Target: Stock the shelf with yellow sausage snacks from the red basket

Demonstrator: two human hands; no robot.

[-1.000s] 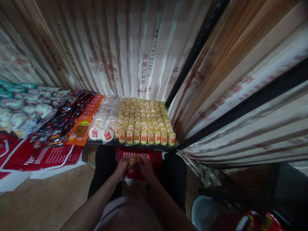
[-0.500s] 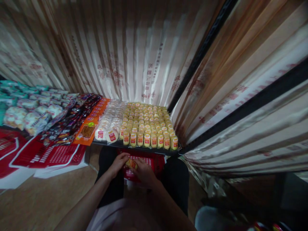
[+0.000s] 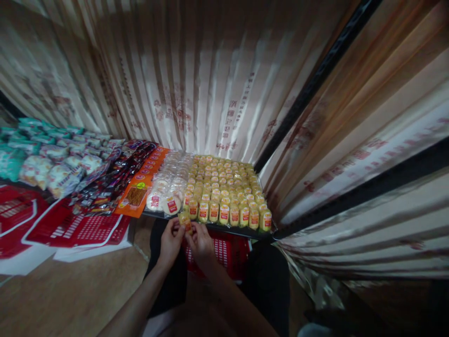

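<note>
Head view: I see left hand [image 3: 173, 237] and right hand [image 3: 201, 239] pinching one yellow packet [image 3: 184, 222] | Position: at the shelf [image 3: 242, 230]'s upright front row [image 3: 223, 214], near white round packets [image 3: 172, 205] | Hazard, judged: a careless push could topple that row; a slack pinch could drop it onto the red basket [image 3: 221, 252]

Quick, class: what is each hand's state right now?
Left hand: closed, holding one side of a small yellow packet.
Right hand: closed, holding the same packet's other side.
</note>
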